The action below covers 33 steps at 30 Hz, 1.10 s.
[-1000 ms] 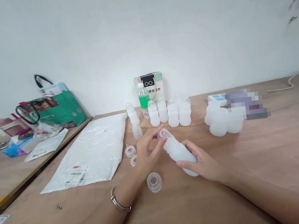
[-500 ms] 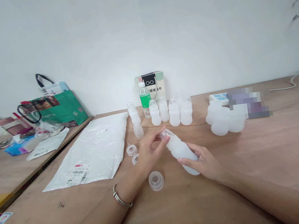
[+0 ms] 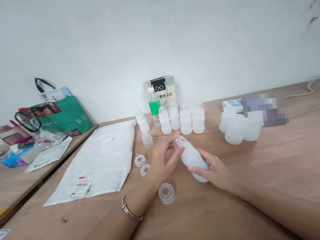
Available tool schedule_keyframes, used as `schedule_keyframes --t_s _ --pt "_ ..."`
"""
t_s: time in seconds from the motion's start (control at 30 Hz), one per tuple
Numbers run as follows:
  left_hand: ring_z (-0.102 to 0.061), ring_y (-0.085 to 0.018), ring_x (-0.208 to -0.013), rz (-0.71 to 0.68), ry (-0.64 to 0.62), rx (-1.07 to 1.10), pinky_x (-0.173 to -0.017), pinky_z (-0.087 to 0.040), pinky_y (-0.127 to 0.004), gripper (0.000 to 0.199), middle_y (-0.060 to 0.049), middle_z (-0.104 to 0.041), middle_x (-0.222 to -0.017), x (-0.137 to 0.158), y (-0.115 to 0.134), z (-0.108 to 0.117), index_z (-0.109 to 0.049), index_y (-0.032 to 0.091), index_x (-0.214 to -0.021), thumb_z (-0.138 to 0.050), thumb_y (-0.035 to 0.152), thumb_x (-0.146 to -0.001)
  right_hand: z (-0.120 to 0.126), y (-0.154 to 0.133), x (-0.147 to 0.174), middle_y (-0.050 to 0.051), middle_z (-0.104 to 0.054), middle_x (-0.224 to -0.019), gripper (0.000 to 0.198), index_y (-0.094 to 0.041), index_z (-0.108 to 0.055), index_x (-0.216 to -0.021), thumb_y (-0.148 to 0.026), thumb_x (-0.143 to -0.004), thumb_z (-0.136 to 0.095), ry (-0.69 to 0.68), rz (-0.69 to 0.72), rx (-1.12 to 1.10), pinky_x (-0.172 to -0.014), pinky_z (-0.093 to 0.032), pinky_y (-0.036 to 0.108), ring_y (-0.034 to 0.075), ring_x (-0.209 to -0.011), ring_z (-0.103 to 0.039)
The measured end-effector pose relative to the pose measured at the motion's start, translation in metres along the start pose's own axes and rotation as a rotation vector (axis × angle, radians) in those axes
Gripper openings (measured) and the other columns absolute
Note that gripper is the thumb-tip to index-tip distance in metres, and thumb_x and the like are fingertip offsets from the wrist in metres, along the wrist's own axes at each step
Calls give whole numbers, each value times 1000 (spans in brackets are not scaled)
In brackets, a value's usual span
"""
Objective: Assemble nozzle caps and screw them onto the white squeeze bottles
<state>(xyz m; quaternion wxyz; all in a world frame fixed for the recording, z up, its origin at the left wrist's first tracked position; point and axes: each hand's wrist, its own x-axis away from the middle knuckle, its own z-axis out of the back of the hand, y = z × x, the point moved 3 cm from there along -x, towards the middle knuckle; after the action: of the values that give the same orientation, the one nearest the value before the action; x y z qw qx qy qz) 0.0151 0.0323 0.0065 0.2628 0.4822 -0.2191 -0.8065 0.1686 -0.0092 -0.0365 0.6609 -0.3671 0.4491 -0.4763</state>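
Note:
A frosted white baby bottle (image 3: 194, 159) is tilted between my hands, its top leaning to the left. My right hand (image 3: 216, 170) is wrapped around its lower body. At the upper end, the thumb and fingers of my left hand (image 3: 165, 159) close around the clear cap (image 3: 179, 141). Below my left hand, a clear collar with a nipple (image 3: 166, 193) lies on the table. Two more such parts, a far collar (image 3: 140, 160) and a near ring (image 3: 145, 170), lie to its left. A clear cap piece (image 3: 147, 140) stands behind them.
Several capped baby bottles (image 3: 186, 121) stand at the back beside a green-labelled water bottle (image 3: 154, 107) and a paper bag (image 3: 169, 83). Uncapped bottle bodies (image 3: 234, 135) cluster at the right. A white plastic mailer (image 3: 103, 158) covers the left; a green bag (image 3: 60, 118) lies beyond.
The held bottle has turned a little more upright, and its lower end has moved slightly left. Both hands keep their hold. The whole view has shifted slightly.

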Motion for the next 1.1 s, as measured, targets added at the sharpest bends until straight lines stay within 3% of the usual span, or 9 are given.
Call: schedule_keyframes --t_s 0.13,0.27,0.47,0.63,0.83,0.97,1.1 --pt "-55 -22 -106 42 -184 110 -87 -51 -40 72 -10 -48 -125 0 4 -8 -28 26 -133 -67 28 -73 0 3 -2 5 -60 -109 41 -23 -48 -116 -40 -80 -55 11 31 -39 -78 -49 35 23 -98 -57" --pt "-57 -20 -102 87 -245 119 -87 -51 -38 68 -9 -49 -121 -4 3 -10 -26 26 -133 -63 28 -76 -1 9 -5 7 -56 -118 47 -24 -42 -124 -39 -81 -55 26 52 -60 -89 -46 39 24 -111 -51" --pt "-48 -24 -114 51 -146 -155 -91 -46 -40 62 -10 -42 -132 -40 -30 -5 -28 27 -134 -58 28 -79 12 15 -5 8 -50 -127 42 -27 -40 -121 -32 -82 -55 339 207 -30 -102 -35 43 20 -121 -45" --pt "-53 -28 -105 65 -129 -399 -84 -46 -46 76 -16 -45 -130 -76 -60 -11 -17 25 -140 -59 30 -78 19 11 -2 7 -56 -115 31 -26 -45 -114 -25 -84 -52 389 339 33 -98 -39 43 20 -112 -51" --pt "-52 -33 -107 97 -79 -422 -85 -43 -51 90 -20 -46 -127 -90 -71 -22 -5 21 -142 -64 29 -74 32 5 -1 7 -57 -105 23 -24 -49 -108 -25 -85 -49 519 362 169 -86 -44 40 21 -98 -55" --pt "-49 -33 -113 80 -26 -445 -89 -41 -51 88 -22 -40 -131 -90 -66 -17 -13 18 -140 -65 40 -72 62 -8 -3 9 -57 -103 24 -23 -49 -107 -24 -83 -50 649 477 357 -82 -44 40 23 -96 -54" --pt "-52 -26 -107 36 60 -480 -89 -42 -43 59 -16 -50 -123 -81 -43 16 -36 15 -130 -53 45 -81 113 -13 -7 11 -55 -111 25 -23 -52 -105 -28 -81 -53 861 526 662 -90 -36 47 28 -110 -48"
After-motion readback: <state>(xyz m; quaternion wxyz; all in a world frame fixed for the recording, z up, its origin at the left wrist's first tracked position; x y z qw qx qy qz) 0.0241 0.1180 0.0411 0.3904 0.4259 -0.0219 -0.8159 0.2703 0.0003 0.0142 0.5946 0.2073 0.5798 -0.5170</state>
